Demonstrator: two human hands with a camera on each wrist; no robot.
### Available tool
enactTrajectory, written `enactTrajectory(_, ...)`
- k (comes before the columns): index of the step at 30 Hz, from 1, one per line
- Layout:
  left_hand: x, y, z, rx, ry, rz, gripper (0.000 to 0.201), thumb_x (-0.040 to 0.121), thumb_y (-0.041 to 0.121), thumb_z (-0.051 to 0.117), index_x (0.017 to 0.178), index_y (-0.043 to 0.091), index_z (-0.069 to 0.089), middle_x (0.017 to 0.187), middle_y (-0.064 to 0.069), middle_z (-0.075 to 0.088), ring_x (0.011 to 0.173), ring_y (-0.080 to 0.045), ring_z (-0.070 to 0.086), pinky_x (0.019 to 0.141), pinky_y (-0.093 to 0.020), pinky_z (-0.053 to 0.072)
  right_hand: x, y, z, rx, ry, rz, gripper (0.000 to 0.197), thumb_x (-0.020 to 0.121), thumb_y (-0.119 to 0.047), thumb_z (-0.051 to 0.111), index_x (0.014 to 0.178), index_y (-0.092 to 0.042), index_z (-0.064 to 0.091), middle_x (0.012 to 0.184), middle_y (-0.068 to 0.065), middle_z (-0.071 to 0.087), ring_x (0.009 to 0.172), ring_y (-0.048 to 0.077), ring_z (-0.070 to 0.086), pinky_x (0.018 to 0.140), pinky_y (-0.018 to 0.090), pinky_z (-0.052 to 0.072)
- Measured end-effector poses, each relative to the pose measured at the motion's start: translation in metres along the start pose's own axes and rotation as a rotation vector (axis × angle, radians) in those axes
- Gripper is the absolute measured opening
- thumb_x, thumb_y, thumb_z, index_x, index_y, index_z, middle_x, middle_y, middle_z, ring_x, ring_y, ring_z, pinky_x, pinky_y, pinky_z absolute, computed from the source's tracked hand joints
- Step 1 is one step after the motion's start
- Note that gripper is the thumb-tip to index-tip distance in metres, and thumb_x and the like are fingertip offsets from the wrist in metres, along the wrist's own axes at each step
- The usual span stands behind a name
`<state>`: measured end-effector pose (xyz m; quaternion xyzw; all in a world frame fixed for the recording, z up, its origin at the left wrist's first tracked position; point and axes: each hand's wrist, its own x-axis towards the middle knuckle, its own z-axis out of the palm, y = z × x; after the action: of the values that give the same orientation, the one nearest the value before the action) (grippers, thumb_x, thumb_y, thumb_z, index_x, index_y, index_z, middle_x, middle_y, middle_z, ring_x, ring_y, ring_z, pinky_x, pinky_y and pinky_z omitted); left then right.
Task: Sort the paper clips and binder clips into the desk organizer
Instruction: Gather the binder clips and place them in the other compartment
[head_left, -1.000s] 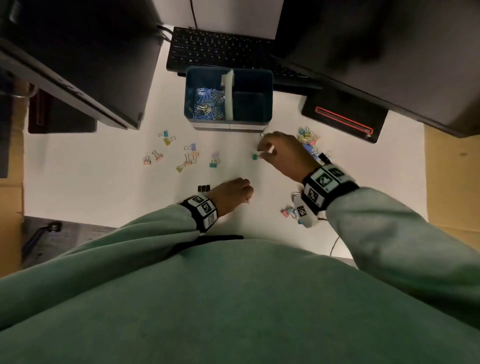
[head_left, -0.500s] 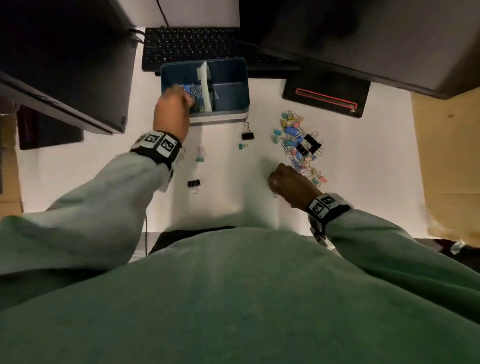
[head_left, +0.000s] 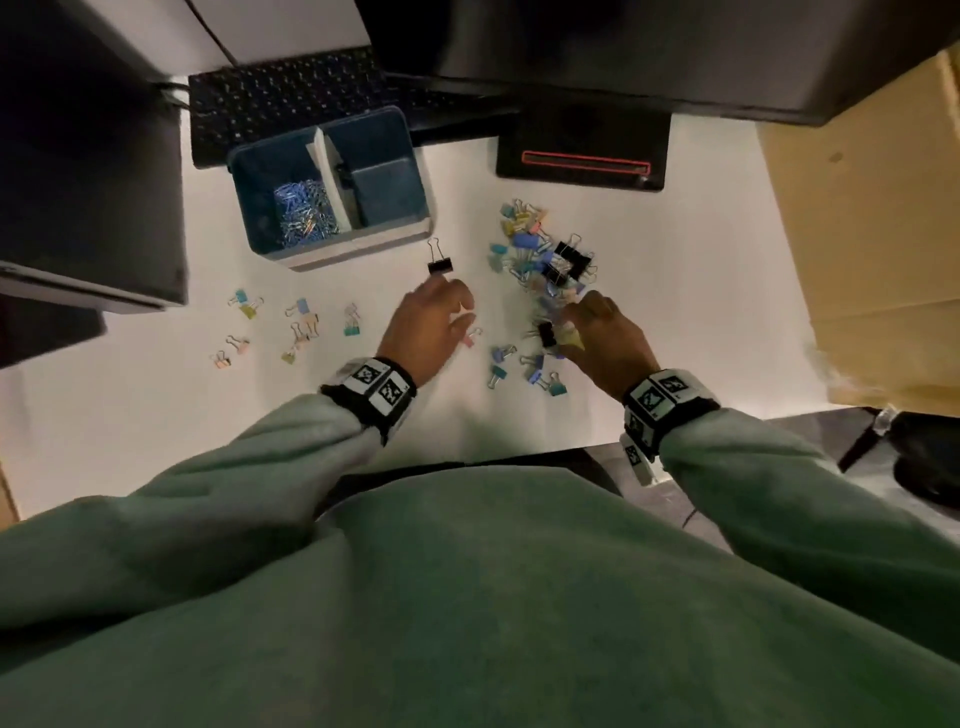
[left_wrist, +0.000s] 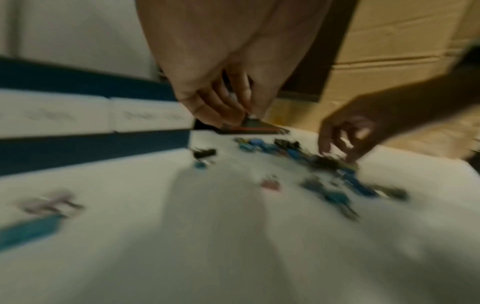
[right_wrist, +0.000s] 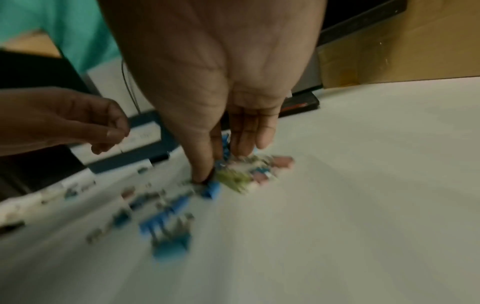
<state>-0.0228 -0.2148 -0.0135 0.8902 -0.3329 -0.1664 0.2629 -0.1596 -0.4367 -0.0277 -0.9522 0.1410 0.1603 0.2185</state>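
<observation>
Blue organizer is seen with paper clips in its left compartment; binder clips lie beside it. Picking is judged in hand: right hand, fingers reaching, touches the pile; grip cannot be told. Left hand is relaxed, empty. A firm pinch is needed.

Blue desk organizer on white counter, paper clips in its left compartment, right one looks bare. Black binder clip just beside organizer's front-right corner. Left hand hovers below it, fingers loose. Right hand on near edge of mixed binder clip pile; grip unclear. Small pastel clips scattered at left.
</observation>
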Motion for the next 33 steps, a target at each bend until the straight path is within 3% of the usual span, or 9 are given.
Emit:
enactTrajectory(6,0.013,0.025,0.052,0.162,-0.307,0.116,0.022,0.084,0.020,0.065,0.100,0.006,0.060,0.101,-0.015,0.055,0.091,-0.032,0.054,0.078,-0.039,0.041,0.005,0.034,0.011,-0.129,-0.002,0.017,0.012,0.091,-0.010,0.050,0.101,-0.014,0.055,0.104,0.008,0.056,0.090,0.025,0.053,0.066,0.039,0.054)
enactTrajectory(10,0.017,0.014,0.052,0.204,-0.281,0.123,0.010,0.081,0.004,0.062,0.091,0.005,0.061,0.089,-0.016,0.058,0.082,-0.035,0.057,0.071,-0.040,0.042,-0.001,0.034,-0.005,-0.021,0.129,0.109,0.012,0.096,-0.016,0.049,0.097,-0.012,0.060,0.097,0.005,0.054,0.073,0.021,0.052,0.061,0.029,0.044)
enactTrajectory(15,0.021,0.011,0.047,0.226,-0.214,0.116,0.022,0.077,0.009,0.068,0.098,0.008,0.062,0.098,-0.014,0.058,0.088,-0.032,0.056,0.077,-0.039,0.042,-0.009,0.027,-0.009,0.039,0.218,0.198,0.020,0.088,-0.002,0.058,0.106,-0.008,0.060,0.109,0.011,0.053,0.095,0.028,0.055,0.065,0.036,0.052)
enactTrajectory(17,0.028,0.028,0.054,0.229,-0.236,0.180,0.029,0.077,0.018,0.071,0.103,0.007,0.062,0.103,-0.015,0.059,0.091,-0.033,0.056,0.078,-0.040,0.043,-0.008,0.014,-0.007,0.070,0.264,0.166,0.019,0.090,-0.013,0.061,0.108,-0.009,0.059,0.112,0.011,0.053,0.097,0.027,0.053,0.069,0.038,0.053)
enactTrajectory(20,0.036,0.045,0.070,0.311,-0.307,0.194,0.039,0.079,0.024,0.070,0.113,0.008,0.057,0.117,-0.015,0.055,0.100,-0.033,0.055,0.080,-0.041,0.045,-0.005,-0.002,0.002,0.007,0.156,0.092,0.030,0.087,-0.030,0.067,0.109,-0.011,0.060,0.112,0.010,0.056,0.098,0.026,0.053,0.079,0.038,0.050)
enactTrajectory(24,0.034,0.041,0.070,0.328,-0.302,0.250,0.025,0.074,0.006,0.072,0.093,0.006,0.058,0.097,-0.015,0.057,0.082,-0.032,0.057,0.066,-0.039,0.046,-0.007,0.009,0.000,-0.025,0.134,0.200,0.019,0.088,-0.014,0.065,0.106,-0.008,0.062,0.114,0.011,0.055,0.105,0.029,0.053,0.093,0.041,0.046)
enactTrajectory(26,0.030,0.033,0.063,0.348,-0.277,0.278,0.020,0.074,0.003,0.072,0.087,0.004,0.057,0.089,-0.016,0.056,0.075,-0.032,0.056,0.061,-0.038,0.044,-0.009,0.014,-0.003,-0.002,0.170,0.216,0.017,0.089,-0.007,0.060,0.105,-0.008,0.062,0.113,0.011,0.055,0.104,0.030,0.053,0.091,0.041,0.048)
enactTrajectory(30,0.024,0.018,0.053,0.316,-0.236,0.290,0.018,0.071,-0.002,0.072,0.075,0.002,0.056,0.074,-0.017,0.055,0.061,-0.032,0.054,0.053,-0.034,0.042,-0.003,-0.005,-0.003,0.021,0.132,0.087,0.022,0.093,-0.023,0.059,0.112,-0.011,0.060,0.114,0.009,0.058,0.099,0.026,0.057,0.084,0.036,0.049)
enactTrajectory(33,0.021,0.013,0.047,0.291,-0.221,0.249,0.023,0.063,-0.014,0.067,0.074,0.002,0.055,0.070,-0.016,0.055,0.057,-0.030,0.053,0.052,-0.033,0.040,0.005,-0.022,0.003,0.003,0.033,0.090,0.040,0.090,-0.037,0.062,0.121,-0.012,0.057,0.119,0.010,0.057,0.106,0.028,0.055,0.089,0.039,0.046)
